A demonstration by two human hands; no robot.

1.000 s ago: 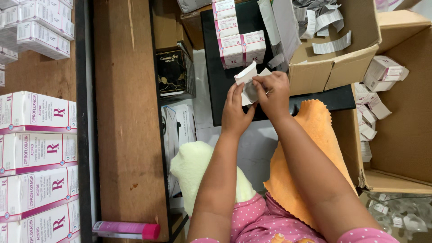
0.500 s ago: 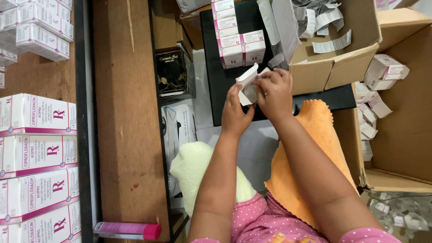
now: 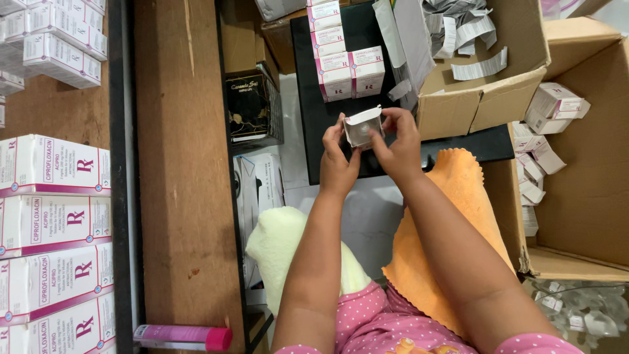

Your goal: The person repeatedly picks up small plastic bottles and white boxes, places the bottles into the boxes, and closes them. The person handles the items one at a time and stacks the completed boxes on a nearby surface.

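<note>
Both hands hold one small white carton (image 3: 362, 126) with its open end facing me, above a black tray (image 3: 308, 111). My left hand (image 3: 336, 157) grips its left side. My right hand (image 3: 396, 141) grips its right side, fingers at the top flap. Just beyond the carton, several white-and-pink cartons (image 3: 342, 69) lie in a row on the tray.
A cardboard box (image 3: 485, 98) of folded paper leaflets sits at the right, a larger box (image 3: 583, 196) with loose small cartons beyond it. Stacked white-and-pink cartons (image 3: 52, 216) fill the left. Orange cloth (image 3: 452, 223), pale yellow cloth (image 3: 282, 242), pink tube (image 3: 183, 337).
The carton has been turned so that its open end faces me, and its flap is now folded nearer the body. Both hands stayed in about the same place.
</note>
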